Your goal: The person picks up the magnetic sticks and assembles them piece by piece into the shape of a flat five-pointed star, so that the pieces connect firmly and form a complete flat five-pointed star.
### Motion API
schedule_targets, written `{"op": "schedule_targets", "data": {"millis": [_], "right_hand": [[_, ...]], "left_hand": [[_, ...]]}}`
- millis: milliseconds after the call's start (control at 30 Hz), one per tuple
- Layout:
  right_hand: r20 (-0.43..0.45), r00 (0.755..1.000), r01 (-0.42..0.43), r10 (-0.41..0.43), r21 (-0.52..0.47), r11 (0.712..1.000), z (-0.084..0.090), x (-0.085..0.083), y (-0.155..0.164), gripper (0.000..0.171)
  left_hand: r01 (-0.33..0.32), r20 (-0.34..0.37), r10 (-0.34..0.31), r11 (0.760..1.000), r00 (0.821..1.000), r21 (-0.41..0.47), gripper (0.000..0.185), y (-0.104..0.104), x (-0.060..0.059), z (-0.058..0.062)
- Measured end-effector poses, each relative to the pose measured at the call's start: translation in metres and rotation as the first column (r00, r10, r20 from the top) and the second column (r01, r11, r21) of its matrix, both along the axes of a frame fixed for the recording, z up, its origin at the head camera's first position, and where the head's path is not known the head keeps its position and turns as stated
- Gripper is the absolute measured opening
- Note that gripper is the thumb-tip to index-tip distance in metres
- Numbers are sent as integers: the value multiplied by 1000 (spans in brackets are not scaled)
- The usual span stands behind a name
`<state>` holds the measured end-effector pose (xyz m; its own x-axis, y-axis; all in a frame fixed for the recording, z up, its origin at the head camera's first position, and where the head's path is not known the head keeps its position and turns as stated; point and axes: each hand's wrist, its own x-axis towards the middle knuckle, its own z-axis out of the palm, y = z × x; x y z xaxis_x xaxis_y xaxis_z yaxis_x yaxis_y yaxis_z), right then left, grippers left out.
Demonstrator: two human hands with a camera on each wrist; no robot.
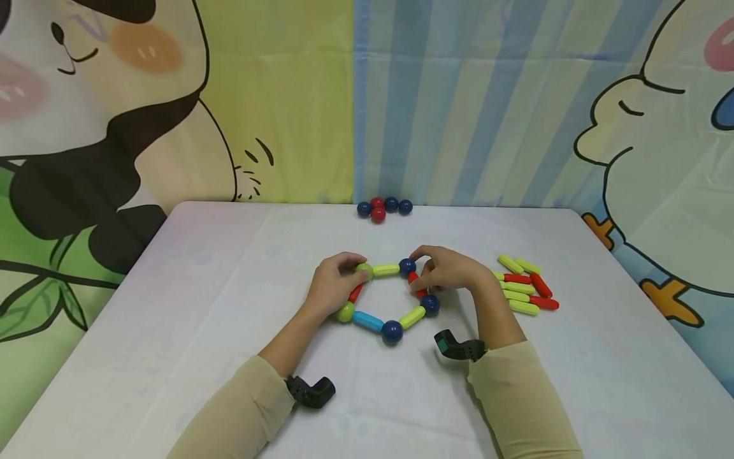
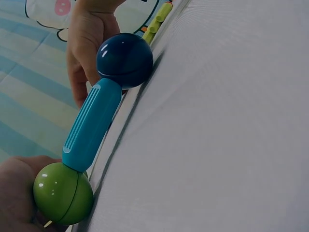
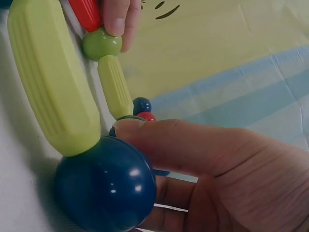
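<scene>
Yellow-green rod (image 1: 386,269) runs sideways between both hands, left hand (image 1: 332,284) pinching its green ball (image 1: 364,270), right hand (image 1: 450,271) pinching the blue ball (image 1: 407,266).

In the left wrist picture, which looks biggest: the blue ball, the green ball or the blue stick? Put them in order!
1. Blue stick, the longest.
2. Blue ball and green ball: they look about alike, and their nearness to the camera differs, so I won't rank them.
</scene>
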<state>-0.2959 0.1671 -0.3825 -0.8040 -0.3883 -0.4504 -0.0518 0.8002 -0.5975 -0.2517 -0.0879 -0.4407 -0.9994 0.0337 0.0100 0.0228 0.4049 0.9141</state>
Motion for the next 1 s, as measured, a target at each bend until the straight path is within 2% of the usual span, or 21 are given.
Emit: {"op": "schedule_targets", "data": {"millis": [400, 567, 667, 800, 900, 1000], "right_hand": [[38, 999, -12, 12, -20, 1000, 2, 2, -1, 70], [53, 999, -6, 7, -32, 999, 2, 3, -1, 70], [60, 998, 12, -10, -39, 999, 2, 2, 1, 70], [64, 997, 47, -44, -48, 998, 1, 2, 4, 69], [49, 997, 64, -62, -54, 996, 0, 3, 5, 69], [37, 998, 60, -58, -59, 996, -1, 3, 5, 69]], "left_hand": [[-52, -49, 52, 999, 997, 4, 29, 2, 0, 0], [-54, -63, 55, 999, 997, 4, 28, 2, 0, 2], [-40, -60, 40, 999, 997, -10, 29, 2, -1, 2], [10, -35, -11, 999, 999, -31, 37, 2, -1, 1], [50, -57, -54, 996, 997, -74, 45, 1, -1, -1], [64, -100, -77, 990, 992, -130, 51, 0, 0, -3]]}}
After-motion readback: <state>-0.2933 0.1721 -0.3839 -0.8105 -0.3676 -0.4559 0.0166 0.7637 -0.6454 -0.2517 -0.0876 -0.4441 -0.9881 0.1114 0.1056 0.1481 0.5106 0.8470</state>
